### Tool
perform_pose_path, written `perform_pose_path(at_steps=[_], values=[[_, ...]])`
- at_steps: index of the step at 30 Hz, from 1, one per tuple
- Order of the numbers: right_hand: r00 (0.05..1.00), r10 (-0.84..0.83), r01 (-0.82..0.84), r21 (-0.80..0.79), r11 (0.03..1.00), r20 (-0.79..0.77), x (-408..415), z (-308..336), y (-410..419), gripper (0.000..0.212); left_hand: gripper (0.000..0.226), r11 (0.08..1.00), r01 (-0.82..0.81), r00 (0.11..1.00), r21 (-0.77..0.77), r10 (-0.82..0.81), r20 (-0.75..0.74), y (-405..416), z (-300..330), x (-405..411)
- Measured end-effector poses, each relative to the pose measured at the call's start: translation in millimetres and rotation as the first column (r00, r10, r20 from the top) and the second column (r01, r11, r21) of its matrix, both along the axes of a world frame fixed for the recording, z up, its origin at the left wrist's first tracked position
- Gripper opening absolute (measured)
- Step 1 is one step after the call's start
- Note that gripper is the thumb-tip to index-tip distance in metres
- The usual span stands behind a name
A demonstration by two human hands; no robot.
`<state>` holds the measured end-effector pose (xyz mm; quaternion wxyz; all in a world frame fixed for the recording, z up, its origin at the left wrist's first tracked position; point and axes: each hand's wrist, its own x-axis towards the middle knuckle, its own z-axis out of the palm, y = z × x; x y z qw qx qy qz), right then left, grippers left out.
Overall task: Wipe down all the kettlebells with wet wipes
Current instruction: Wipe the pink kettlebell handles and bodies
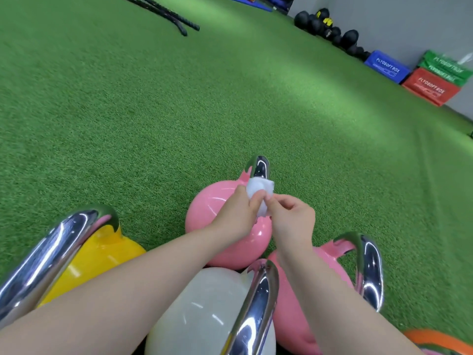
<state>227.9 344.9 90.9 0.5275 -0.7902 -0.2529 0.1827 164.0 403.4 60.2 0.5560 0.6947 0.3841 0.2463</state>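
Both hands meet over a glossy pink kettlebell with a chrome handle (225, 219) that stands on the green artificial turf (179, 111). Between them is a folded white wet wipe (259, 194), held against the lower part of that chrome handle. The left hand (235, 213) curls its fingers round the wipe's left edge, and the right hand (291, 219) pinches the wipe's lower right edge between thumb and forefinger, its other fingers bent.

Closer to the person stand three more chrome-handled kettlebells: a yellow one (102, 254) on the left, a white one (204, 308) under the forearms, and a second pink one (330, 275) on the right, just beside the white one.

Far off by the grey wall (384, 19) lie black balls (330, 26) and blue (386, 66), red (430, 88) and green (445, 66) soft plyo boxes.
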Motion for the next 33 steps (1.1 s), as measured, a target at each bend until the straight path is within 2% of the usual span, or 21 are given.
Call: perform_pose_path(at_steps=[5, 7, 9, 11, 13, 16, 19, 23, 27, 30, 33], values=[[0.995, 0.016, -0.006, -0.102, 0.995, 0.096, 19, 13, 29, 0.027, 0.044, 0.992, 0.044, 0.98, -0.121, -0.066, -0.187, 24, 38, 14], [0.979, 0.068, -0.03, -0.197, 0.98, 0.191, 26, 17, 39, 0.028, 0.041, 0.979, 0.063, 0.984, -0.193, -0.094, -0.151, 33, 44, 21], [0.944, 0.132, -0.038, -0.301, 0.953, 0.301, 31, 21, 48, 0.032, 0.039, 0.941, 0.045, 0.996, -0.337, -0.068, -0.056, 40, 47, 27], [0.909, 0.179, -0.02, -0.39, 0.921, 0.377, 35, 26, 59, 0.036, 0.037, 0.898, 0.043, 0.998, -0.437, -0.059, -0.022, 49, 51, 33], [0.891, 0.225, -0.024, -0.454, 0.891, 0.395, 38, 31, 68, 0.035, 0.035, 0.863, 0.045, 0.996, -0.504, -0.077, -0.043, 56, 53, 35], [0.914, 0.247, -0.08, -0.452, 0.889, 0.323, 39, 35, 67, 0.023, 0.036, 0.845, 0.06, 0.992, -0.531, -0.11, -0.063, 62, 51, 32], [0.943, 0.217, -0.108, -0.385, 0.917, 0.251, 35, 35, 54, 0.016, 0.042, 0.898, 0.077, 0.986, -0.434, -0.134, -0.102, 53, 50, 26], [0.964, 0.191, -0.124, -0.319, 0.94, 0.187, 25, 28, 33, 0.027, 0.047, 0.987, 0.085, 0.973, -0.14, -0.112, -0.201, 32, 44, 13], [0.958, 0.232, -0.175, -0.297, 0.939, 0.171, 16, 15, 6, 0.026, 0.042, 0.998, 0.063, 0.993, -0.005, -0.063, -0.097, 0, 13, -8], [0.948, 0.301, -0.248, -0.359, 0.9, 0.1, 9, 1, -12, 0.023, 0.034, 0.992, 0.086, 0.989, 0.096, -0.073, -0.131, -18, -10, -21], [0.951, 0.302, -0.258, -0.377, 0.889, 0.061, 0, -7, -14, 0.029, 0.028, 0.991, 0.044, 0.993, 0.124, -0.03, -0.117, -24, -17, -26]])
